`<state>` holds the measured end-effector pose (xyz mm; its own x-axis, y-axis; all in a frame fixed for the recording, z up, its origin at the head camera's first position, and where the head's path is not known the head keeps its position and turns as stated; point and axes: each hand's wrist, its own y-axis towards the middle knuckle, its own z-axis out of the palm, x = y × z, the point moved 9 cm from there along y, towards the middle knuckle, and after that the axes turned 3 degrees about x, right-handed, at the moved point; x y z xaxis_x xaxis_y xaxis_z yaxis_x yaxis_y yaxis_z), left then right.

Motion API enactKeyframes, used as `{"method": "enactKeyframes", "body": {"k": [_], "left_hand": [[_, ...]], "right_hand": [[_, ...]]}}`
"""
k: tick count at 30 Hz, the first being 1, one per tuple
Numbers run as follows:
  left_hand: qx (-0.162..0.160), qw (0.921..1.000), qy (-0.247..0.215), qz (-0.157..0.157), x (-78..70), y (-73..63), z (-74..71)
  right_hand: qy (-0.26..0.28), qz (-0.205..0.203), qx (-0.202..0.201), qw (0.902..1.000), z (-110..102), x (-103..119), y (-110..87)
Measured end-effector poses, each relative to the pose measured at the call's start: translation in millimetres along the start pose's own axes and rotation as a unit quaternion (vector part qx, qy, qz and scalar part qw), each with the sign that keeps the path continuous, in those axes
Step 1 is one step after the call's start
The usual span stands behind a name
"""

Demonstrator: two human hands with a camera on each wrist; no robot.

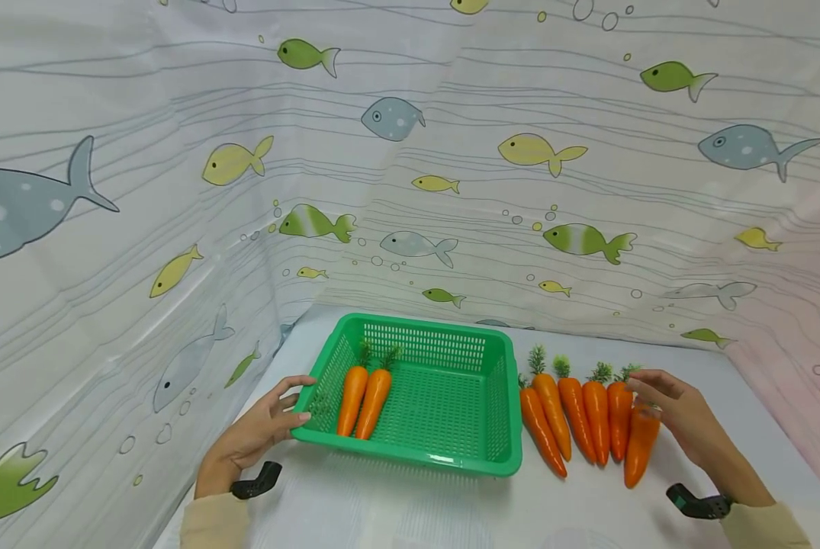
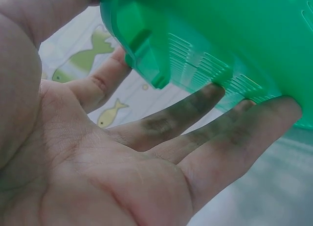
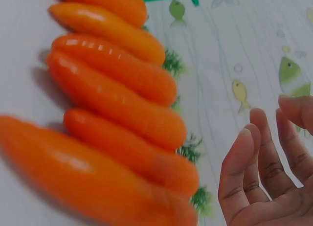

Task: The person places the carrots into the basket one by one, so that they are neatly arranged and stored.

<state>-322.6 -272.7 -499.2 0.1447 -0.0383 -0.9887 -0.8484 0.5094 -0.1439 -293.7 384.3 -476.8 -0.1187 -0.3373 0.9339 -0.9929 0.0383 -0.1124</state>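
A green plastic basket [image 1: 444,459] stands before me, with two orange carrots [image 1: 375,400] lying side by side at its left end. My left hand [image 1: 258,428] is at the basket's left side, thumb near the front corner. In the left wrist view its spread, fairly straight fingers [image 2: 195,106] touch the outside of the basket wall [image 2: 234,30]. To the right of the basket lies a row of several carrots [image 1: 576,415] with green tops. My right hand [image 1: 687,412] hovers by the top of the rightmost carrot [image 1: 641,454], fingers loosely bent, holding nothing.
A white table surface [image 1: 574,511] lies beneath everything. Fish-patterned sheeting [image 1: 451,213] hangs behind and along the left, and a pinkish sheet [image 1: 794,320] borders the right. Each wrist wears a dark strap with a camera [image 1: 698,505].
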Motion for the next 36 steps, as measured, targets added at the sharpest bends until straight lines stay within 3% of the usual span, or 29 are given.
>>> {"method": "enactKeyframes", "body": {"k": [14,19,23,27,36], "left_hand": [[-0.017,0.9998,-0.003,-0.009,1.4,-0.2,-1.9],[-0.018,0.9998,-0.002,-0.008,0.6,-1.6,-0.5],[-0.017,0.9998,0.001,-0.009,1.3,-3.2,0.0],[-0.017,0.9998,0.0,-0.009,2.3,-4.0,0.3],[-0.022,0.9997,0.0,-0.01,2.2,-2.6,-0.8]], "right_hand": [[-0.003,0.01,-0.059,0.9982,-41.5,-40.0,-14.0],[-0.001,0.047,-0.083,0.9955,-52.6,-54.6,-15.3],[-0.022,0.109,-0.092,0.9895,-58.5,-69.6,-15.4],[-0.035,0.155,-0.084,0.9837,-55.2,-79.8,-17.0],[-0.082,0.15,0.012,0.9852,-27.1,-81.7,-10.4]]}}
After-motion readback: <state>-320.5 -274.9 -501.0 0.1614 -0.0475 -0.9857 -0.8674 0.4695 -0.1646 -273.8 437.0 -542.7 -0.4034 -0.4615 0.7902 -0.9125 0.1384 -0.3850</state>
